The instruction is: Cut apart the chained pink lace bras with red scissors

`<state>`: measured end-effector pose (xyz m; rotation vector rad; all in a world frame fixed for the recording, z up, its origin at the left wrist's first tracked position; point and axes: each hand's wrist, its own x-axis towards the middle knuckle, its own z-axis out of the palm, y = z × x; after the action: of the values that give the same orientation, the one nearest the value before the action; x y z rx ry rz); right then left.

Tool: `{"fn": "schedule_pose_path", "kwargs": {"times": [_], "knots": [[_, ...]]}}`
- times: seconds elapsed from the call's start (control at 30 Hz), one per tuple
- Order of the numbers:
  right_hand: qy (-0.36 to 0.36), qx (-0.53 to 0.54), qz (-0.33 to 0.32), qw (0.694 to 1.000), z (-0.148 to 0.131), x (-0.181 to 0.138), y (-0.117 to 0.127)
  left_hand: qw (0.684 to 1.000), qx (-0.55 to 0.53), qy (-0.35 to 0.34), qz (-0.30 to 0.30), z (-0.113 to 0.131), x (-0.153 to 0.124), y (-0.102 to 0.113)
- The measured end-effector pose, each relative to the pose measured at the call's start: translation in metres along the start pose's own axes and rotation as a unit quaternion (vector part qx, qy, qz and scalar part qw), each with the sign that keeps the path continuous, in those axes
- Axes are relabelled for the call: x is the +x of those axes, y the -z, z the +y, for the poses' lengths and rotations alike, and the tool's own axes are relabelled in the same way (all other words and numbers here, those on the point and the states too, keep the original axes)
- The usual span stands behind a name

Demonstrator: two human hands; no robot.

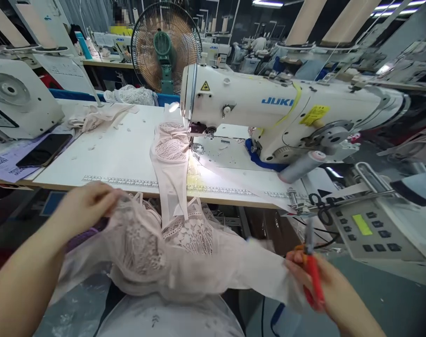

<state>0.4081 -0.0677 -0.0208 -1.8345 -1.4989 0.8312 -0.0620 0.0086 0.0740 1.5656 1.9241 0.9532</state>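
A pale pink lace bra (143, 243) is stretched across my lap, in front of the table edge. My left hand (93, 206) is closed on the upper edge of its left cup. At the lower right, my right hand (314, 276) grips red-handled scissors (314, 276), blades pointing up, and the end of the bra's side band sits at its fingers. Motion smears this hand and the band. Another pale pink bra piece (171, 154) lies beside the needle of the white sewing machine (234, 98) and hangs over the edge; whether it joins the bra in my hands is hidden.
Black scissors (321, 208) hang near the control panel (381, 229) at right. A grey thread cone (302, 167) leans by the machine. On the left are a phone (44, 150), papers and fabric scraps (93, 117). Behind the table stands a large fan (165, 47).
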Motion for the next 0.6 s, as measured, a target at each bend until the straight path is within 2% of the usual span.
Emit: {"fn": "schedule_pose_path", "kwargs": {"times": [0.07,0.17,0.23,0.37,0.47,0.6], "knots": [[-0.01,-0.122,0.045,0.991,0.01,0.007,-0.006,0.984,0.13,-0.095,-0.077,0.003,0.03,-0.021],[-0.003,-0.221,0.068,0.973,0.014,0.011,-0.016,0.961,0.204,-0.171,-0.079,0.014,0.075,-0.048],[0.003,-0.219,0.059,0.974,0.008,0.012,-0.022,0.94,0.245,-0.219,-0.089,0.02,0.102,-0.064],[0.046,-0.167,0.016,0.985,-0.014,0.019,-0.034,0.892,0.295,-0.307,-0.153,0.017,0.141,-0.085],[0.089,-0.099,-0.007,0.991,-0.035,0.03,-0.045,0.859,0.338,-0.345,-0.169,0.005,0.146,-0.085],[0.135,-0.011,-0.057,0.989,-0.069,0.051,-0.062,0.828,0.369,-0.375,-0.194,-0.013,0.123,-0.063]]}}
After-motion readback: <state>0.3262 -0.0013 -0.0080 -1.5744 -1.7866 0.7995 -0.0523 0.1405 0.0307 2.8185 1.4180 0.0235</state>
